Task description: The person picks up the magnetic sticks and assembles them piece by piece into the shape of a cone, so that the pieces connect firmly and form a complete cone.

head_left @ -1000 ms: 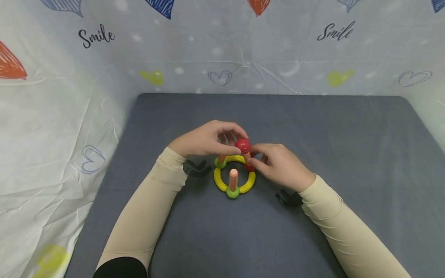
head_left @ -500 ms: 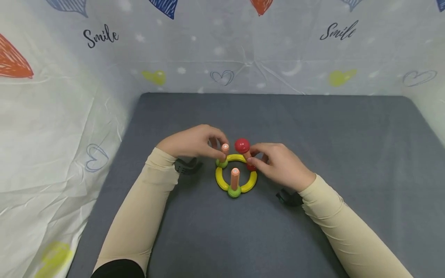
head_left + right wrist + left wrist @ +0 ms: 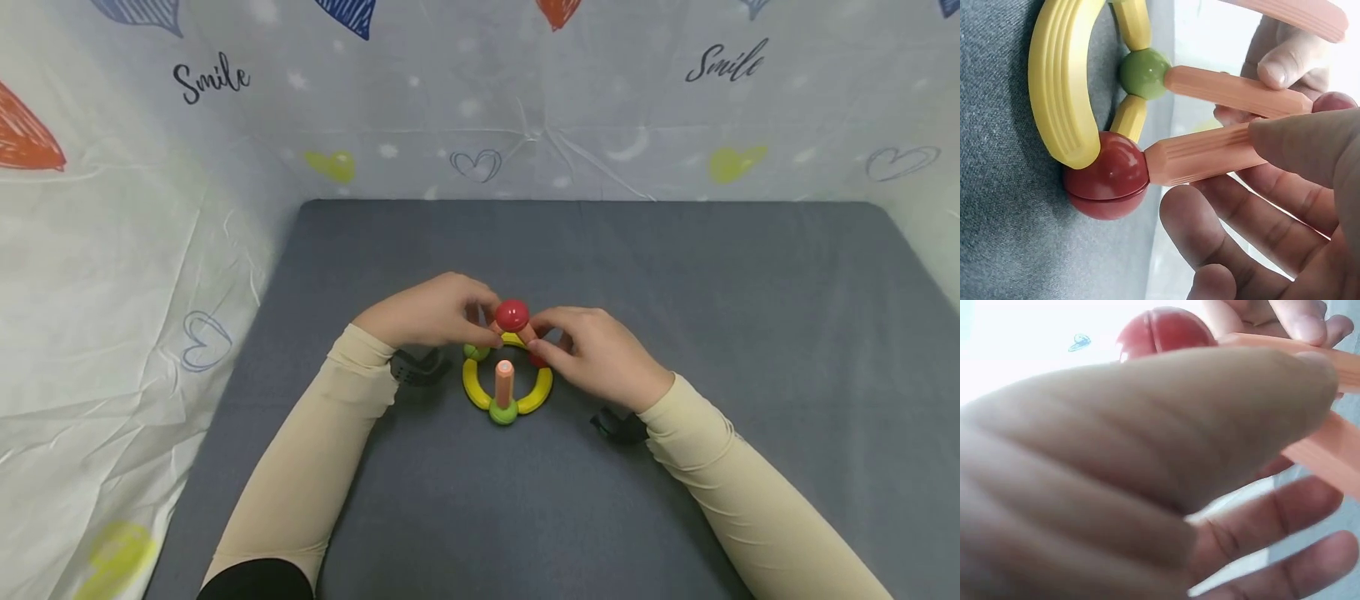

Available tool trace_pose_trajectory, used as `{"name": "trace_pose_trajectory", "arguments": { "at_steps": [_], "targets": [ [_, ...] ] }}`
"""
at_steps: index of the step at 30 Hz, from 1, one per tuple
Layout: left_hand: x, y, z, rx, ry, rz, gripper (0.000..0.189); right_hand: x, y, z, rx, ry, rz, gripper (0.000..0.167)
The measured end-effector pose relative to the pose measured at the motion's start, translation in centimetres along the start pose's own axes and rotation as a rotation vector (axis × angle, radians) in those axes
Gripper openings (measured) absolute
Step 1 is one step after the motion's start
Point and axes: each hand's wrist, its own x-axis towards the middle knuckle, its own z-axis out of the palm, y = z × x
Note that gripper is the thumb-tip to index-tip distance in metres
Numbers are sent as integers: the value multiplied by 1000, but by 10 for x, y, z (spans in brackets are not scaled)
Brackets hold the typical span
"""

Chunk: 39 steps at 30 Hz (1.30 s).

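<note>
A small ring of curved yellow pieces [image 3: 474, 385] joined by balls lies on the grey table. My left hand [image 3: 442, 312] pinches an orange rod [image 3: 1235, 90] that rises from the back-left green ball [image 3: 1144, 73]. With its thumb and fingers, my right hand [image 3: 600, 350] grips a second orange rod [image 3: 1200, 153], set in the red base ball [image 3: 1107, 175]. A red ball [image 3: 512, 315] tops the right rod, and both rods lean together towards it. Whether the left rod is seated in that ball is hidden. A third orange rod [image 3: 504, 383] stands free on the front green ball [image 3: 503, 412].
The grey cloth-covered table [image 3: 675, 275] extends around the ring. Behind it hangs a white printed sheet [image 3: 585, 100], which also covers the left side. A dark wrist camera [image 3: 420, 367] sits below the left wrist, another dark camera [image 3: 618, 425] below the right.
My left hand let go of the red top ball, moved left to the back-left rod and took hold of it. Since then, that rod and the red ball have come together, the ball shifting left.
</note>
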Motion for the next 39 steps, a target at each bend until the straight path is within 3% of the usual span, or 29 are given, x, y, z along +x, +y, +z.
{"name": "trace_pose_trajectory", "arguments": {
  "at_steps": [3, 8, 12, 16, 20, 28, 39],
  "targets": [
    [-8, 8, -5, 41, 33, -44, 21, 0, 1, 0, -1, 2, 4, 15],
    [-30, 31, -14, 72, 97, -68, 13, -1, 2, -1, 8, 0, 2, 16],
    [-40, 53, -7, 99, 26, -84, 18, -2, 1, -4, -4, 5, -4, 13],
    [-35, 66, 9, 172, -54, -122, 23, -5, 1, -9, -12, 12, 11, 9],
    [-29, 68, 18, 186, -63, -146, 17, -6, 2, -10, -19, 10, 17, 9],
    [-22, 59, 21, 168, -49, -113, 33, -6, 1, -10, -33, -6, -20, 7],
    [-24, 60, 21, 170, -41, -123, 34, -8, 0, -10, -14, -69, -101, 6]
  ]
}}
